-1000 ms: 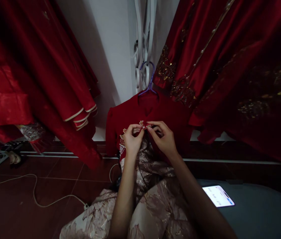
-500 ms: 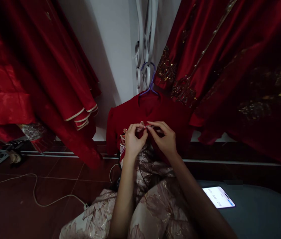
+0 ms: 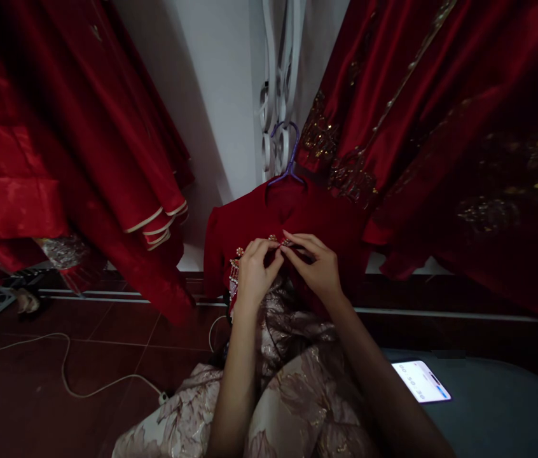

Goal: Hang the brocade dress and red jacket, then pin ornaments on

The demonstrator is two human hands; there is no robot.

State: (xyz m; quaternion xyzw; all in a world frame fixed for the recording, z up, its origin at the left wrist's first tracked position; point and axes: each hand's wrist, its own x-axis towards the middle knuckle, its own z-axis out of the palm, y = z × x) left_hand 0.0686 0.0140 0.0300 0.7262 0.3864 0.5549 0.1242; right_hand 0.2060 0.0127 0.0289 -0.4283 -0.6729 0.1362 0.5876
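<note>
A dark red long-sleeved garment (image 3: 240, 222) hangs in front of me on a purple hanger (image 3: 290, 170). At its lower front, my left hand (image 3: 255, 270) and my right hand (image 3: 319, 264) meet with thumbs and forefingers pinched close together. Between the fingertips is a small beaded trim (image 3: 286, 242) on red material; its details are too small to make out. More beading, a pearly hanging ornament (image 3: 234, 270), shows left of my left hand. Both hands hide part of the garment's lower front.
Red gowns (image 3: 126, 146) hang on the left, and sequinned red gowns (image 3: 345, 127) on the right. A lit phone (image 3: 422, 380) lies on a grey-green surface (image 3: 498, 407) at my right. A white cable (image 3: 102, 387) runs over the tiled floor. Floral fabric (image 3: 297, 394) covers my lap.
Both hands stay pinched at the same spot, with only slight finger shifts. The view has moved very slightly.
</note>
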